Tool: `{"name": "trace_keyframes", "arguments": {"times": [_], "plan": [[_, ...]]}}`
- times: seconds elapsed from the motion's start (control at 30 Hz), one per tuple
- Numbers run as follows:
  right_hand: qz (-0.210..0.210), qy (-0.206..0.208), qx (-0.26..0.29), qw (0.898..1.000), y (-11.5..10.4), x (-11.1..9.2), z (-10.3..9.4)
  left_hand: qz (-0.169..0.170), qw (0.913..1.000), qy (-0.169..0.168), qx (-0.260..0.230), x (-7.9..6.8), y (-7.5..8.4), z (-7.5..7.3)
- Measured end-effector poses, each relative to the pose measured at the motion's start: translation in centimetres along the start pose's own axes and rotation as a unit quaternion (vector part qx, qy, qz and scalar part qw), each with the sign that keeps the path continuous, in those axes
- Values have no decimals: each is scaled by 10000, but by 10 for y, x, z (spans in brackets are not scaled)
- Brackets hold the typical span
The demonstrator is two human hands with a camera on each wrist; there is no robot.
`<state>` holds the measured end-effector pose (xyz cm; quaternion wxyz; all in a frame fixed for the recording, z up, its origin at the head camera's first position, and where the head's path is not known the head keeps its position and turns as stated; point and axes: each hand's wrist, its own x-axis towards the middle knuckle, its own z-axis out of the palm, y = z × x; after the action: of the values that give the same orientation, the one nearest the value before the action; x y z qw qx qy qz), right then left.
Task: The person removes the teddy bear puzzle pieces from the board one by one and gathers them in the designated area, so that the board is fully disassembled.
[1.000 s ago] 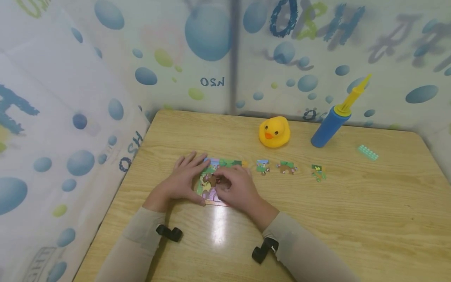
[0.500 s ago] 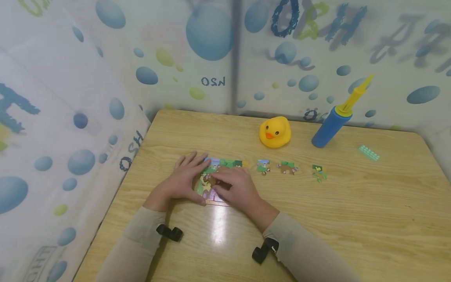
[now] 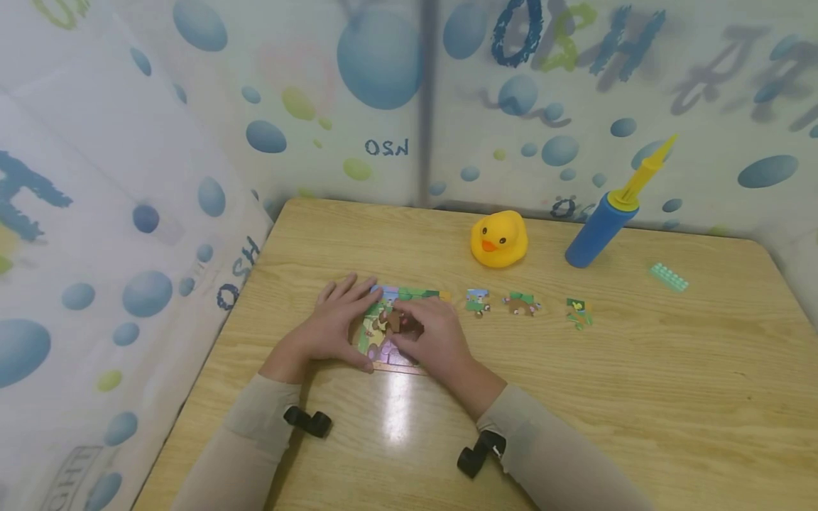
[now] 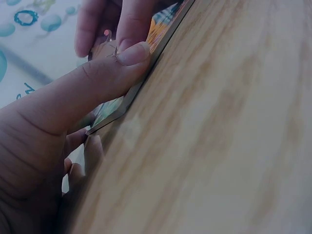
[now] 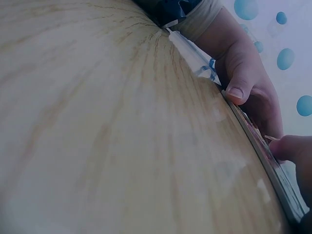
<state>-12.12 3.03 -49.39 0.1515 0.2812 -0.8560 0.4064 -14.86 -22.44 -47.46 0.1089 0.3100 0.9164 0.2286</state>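
A colourful jigsaw puzzle (image 3: 399, 360) lies on the wooden table, partly covered by both hands. My left hand (image 3: 335, 323) steadies its left side, fingers spread along the edge and thumb at the near corner. In the left wrist view that thumb (image 4: 92, 80) reaches over the puzzle's rim. Between thumb and index finger, my right hand (image 3: 437, 337) pinches a brown puzzle piece (image 3: 394, 323) just over the middle of the puzzle. The piece looks tilted; its thin edge (image 5: 269, 137) shows in the right wrist view. The area beneath the right palm is hidden.
Three groups of loose pieces lie to the right: a blue-green piece (image 3: 477, 301), a brown one (image 3: 521, 304) and a green one (image 3: 579, 312). Behind them stand a yellow rubber duck (image 3: 500, 240) and a blue hand pump (image 3: 601, 231). A mint toy brick (image 3: 669, 277) lies far right.
The right thumb and index finger have shifted slightly over the puzzle, and the brown piece now shows tilted between them. My left hand has stayed in place.
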Motion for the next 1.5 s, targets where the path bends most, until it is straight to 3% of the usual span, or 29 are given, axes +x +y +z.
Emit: {"name": "trace_keyframes", "arguments": {"times": [0.47, 1.17, 1.5], "plan": [[153, 90, 57, 9998, 1, -1, 0, 22, 10000, 5, -11, 1, -1, 1], [468, -199, -154, 9986, 2, 0, 0, 6, 10000, 10, 6, 0, -1, 1], [217, -2, -418, 9989, -1, -3, -5, -62, 10000, -52, 41, 1, -3, 2]]}}
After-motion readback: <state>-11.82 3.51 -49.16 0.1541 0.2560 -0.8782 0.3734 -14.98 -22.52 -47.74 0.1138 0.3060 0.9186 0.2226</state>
